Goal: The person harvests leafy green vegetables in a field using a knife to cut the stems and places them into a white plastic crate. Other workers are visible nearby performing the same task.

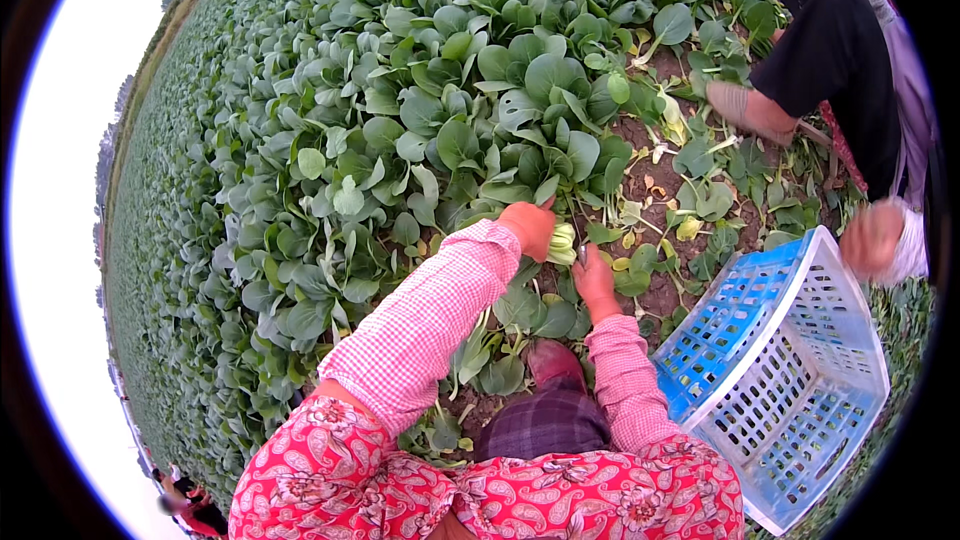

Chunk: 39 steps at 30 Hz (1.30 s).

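My left hand is closed around a head of leafy greens, likely bok choy, whose pale green stalk base sticks out to the right of my fingers. Just right of that base, my right hand grips a small tool with a bit of metal showing; its kind cannot be told. Standing green plants rise beyond my hands. Cut and yellowed leaves lie on brown soil to the right.
A blue and white plastic crate lies tilted at the right. Beyond it a co-worker in black trousers is crouching, a blurred hand near the crate's rim. My boot is on the soil below my hands. Dense plants fill the left.
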Tool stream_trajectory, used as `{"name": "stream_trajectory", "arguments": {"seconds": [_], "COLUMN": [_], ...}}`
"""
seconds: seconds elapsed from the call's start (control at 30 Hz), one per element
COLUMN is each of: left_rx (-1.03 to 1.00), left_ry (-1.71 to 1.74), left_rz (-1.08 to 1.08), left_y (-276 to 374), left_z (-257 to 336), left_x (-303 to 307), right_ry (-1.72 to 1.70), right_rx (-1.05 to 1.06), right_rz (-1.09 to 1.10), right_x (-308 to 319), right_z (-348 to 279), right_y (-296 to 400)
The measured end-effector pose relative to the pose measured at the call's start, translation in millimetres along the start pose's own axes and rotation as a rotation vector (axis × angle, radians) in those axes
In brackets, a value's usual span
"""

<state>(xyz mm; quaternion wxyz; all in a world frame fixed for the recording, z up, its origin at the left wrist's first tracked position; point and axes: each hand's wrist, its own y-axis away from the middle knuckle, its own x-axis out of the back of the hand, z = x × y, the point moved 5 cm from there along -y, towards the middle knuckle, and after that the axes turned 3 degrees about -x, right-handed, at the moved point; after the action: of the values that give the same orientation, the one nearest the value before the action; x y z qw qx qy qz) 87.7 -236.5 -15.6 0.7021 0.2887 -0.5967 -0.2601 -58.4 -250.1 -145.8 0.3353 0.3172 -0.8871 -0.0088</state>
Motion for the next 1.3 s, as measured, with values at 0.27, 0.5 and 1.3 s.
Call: {"name": "stream_trajectory", "arguments": {"seconds": [0.27,0.5,1.3], "left_rx": [0.062,0.051,0.108], "left_ry": [0.293,0.476,0.3], "left_rz": [0.175,0.246,0.211], "left_y": [-3,-9,7], "left_z": [-39,-58,-17], "left_x": [-25,-47,-63], "right_ry": [-0.338,-0.369,0.197], "right_rx": [-0.275,-0.384,-0.29], "right_rz": [-0.15,-0.302,-0.4], "right_x": [-6,3,-9], "right_z": [26,15,52], "right_y": [-16,-19,-59]}}
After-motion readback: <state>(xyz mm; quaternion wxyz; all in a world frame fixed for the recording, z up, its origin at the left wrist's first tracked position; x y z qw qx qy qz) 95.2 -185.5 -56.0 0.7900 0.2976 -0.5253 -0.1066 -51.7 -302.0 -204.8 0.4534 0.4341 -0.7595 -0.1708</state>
